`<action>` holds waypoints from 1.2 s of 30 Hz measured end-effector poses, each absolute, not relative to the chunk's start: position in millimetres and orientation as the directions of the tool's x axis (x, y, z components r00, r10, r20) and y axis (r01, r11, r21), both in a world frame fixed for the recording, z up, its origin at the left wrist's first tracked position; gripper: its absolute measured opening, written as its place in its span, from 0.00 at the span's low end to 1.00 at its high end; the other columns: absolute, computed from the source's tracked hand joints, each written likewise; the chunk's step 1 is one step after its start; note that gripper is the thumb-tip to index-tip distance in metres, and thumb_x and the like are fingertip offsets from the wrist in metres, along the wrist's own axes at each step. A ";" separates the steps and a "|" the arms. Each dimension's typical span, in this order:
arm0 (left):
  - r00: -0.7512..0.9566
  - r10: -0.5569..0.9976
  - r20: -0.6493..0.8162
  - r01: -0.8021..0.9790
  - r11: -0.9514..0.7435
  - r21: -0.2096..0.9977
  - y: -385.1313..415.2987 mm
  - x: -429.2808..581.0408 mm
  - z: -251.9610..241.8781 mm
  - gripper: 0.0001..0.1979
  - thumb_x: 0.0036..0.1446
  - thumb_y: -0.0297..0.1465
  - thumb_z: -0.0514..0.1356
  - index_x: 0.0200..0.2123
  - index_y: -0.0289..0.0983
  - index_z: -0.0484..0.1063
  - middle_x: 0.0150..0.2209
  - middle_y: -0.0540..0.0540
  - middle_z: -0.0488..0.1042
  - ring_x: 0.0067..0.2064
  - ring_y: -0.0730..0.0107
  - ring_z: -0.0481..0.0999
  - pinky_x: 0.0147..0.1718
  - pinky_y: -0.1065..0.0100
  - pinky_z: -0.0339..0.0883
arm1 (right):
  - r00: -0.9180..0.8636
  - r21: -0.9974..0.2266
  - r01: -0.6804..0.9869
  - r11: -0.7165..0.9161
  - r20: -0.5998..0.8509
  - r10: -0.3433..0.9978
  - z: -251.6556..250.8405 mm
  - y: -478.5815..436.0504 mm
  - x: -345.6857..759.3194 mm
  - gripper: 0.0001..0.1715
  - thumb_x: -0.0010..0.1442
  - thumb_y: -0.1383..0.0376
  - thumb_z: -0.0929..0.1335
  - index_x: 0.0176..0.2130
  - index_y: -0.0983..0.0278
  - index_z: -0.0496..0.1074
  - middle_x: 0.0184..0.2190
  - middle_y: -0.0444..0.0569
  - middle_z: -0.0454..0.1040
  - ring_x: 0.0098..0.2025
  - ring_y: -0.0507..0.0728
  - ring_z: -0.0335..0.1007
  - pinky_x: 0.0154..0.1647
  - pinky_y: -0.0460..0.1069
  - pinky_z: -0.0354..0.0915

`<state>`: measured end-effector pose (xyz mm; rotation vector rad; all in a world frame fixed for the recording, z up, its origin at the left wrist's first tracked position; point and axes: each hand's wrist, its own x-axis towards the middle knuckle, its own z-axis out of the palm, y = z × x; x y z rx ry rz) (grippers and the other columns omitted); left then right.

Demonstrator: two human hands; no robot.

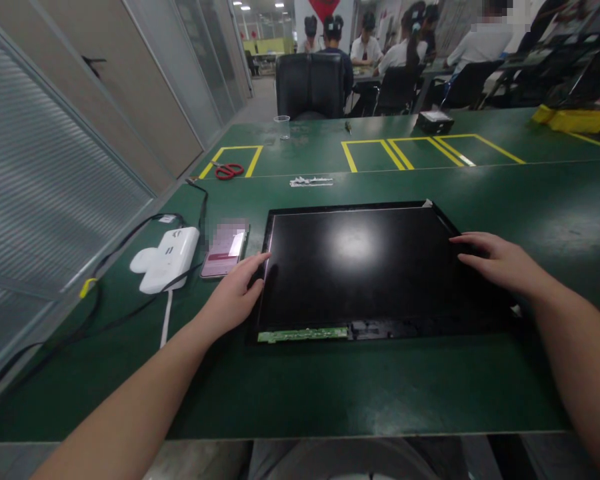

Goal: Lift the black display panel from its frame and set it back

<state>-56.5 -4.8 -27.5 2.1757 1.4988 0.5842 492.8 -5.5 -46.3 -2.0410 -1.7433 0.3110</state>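
Note:
A large black display panel [360,273] lies flat on the green table in front of me. A narrow green circuit board [303,335] runs along the left part of its near edge. My left hand [237,293] is at the panel's left edge, fingers stretched out and thumb apart. Over the right edge, my right hand [500,263] has its index finger and thumb extended and spread, the fingertips on or just above the panel. The lower fingers of both hands are partly hidden. A pale tab [428,204] shows at the panel's far right corner.
Left of the panel lie a phone [225,250], a white power strip [173,257] and black cables [200,200]. Farther back are red-handled scissors [229,171], white scraps [311,181], a clear cup [283,127] and a black box [435,121]. Several people sit beyond the table.

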 end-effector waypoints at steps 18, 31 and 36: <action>0.016 0.996 -0.087 0.245 0.080 0.966 -14.0 -34.6 -15.7 0.30 0.61 0.30 0.59 0.67 0.46 0.67 0.71 0.44 0.71 0.54 0.51 0.85 0.47 0.49 0.86 | 0.233 -0.421 0.888 -0.183 0.070 0.970 -39.8 -6.2 483.8 0.30 0.50 0.51 0.68 0.50 0.56 0.81 0.60 0.54 0.78 0.61 0.72 0.75 0.66 0.67 0.67; -0.116 0.890 -0.441 -0.381 0.370 0.847 -12.2 -15.7 2.0 0.25 0.57 0.18 0.62 0.57 0.38 0.72 0.32 0.50 0.82 0.23 0.71 0.80 0.21 0.74 0.74 | 0.150 -0.302 0.945 -0.122 0.070 0.986 -41.1 -3.9 487.3 0.34 0.53 0.49 0.65 0.53 0.60 0.79 0.59 0.57 0.79 0.60 0.71 0.76 0.66 0.67 0.68; -0.087 0.897 -0.434 -0.379 0.373 0.847 -12.7 -16.9 -0.9 0.28 0.57 0.18 0.64 0.60 0.40 0.70 0.31 0.51 0.82 0.21 0.70 0.79 0.20 0.72 0.74 | 0.115 -0.267 0.960 -0.087 0.091 0.989 -42.2 -4.0 490.2 0.31 0.55 0.50 0.65 0.53 0.58 0.79 0.58 0.55 0.79 0.59 0.71 0.77 0.63 0.66 0.71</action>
